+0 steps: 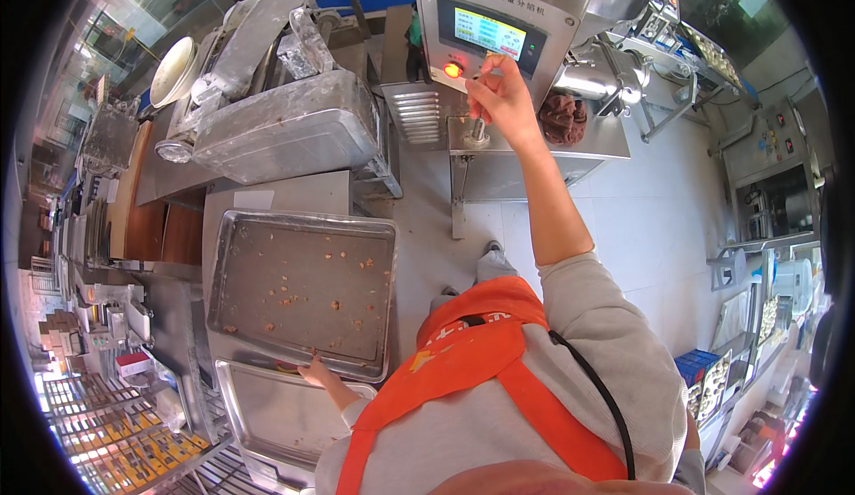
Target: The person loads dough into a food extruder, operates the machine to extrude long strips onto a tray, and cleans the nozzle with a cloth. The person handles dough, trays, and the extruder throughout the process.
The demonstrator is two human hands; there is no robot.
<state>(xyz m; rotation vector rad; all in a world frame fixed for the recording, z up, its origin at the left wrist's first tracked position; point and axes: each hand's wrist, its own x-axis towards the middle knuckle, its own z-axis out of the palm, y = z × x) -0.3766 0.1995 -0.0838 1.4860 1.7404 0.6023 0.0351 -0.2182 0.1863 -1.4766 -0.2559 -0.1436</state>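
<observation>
My right hand (499, 94) reaches up to the grey control panel (499, 14) of a steel machine, fingertips pinched at a small control just right of a glowing red button (453, 70) and below the lit screen (489, 32). My left hand (316, 372) rests with fingers spread on the near rim of a large metal baking tray (233, 317) that carries scattered crumbs. A second tray (267, 415) lies under and in front of it. I wear a grey top and an orange apron.
A brown lump of filling (564, 116) sits at the machine's outlet. A floury steel dough machine (285, 130) stands left of the panel. Racks of trays (116, 433) are at lower left, shelves and equipment (766, 201) at right, pale floor tiles (659, 219) between.
</observation>
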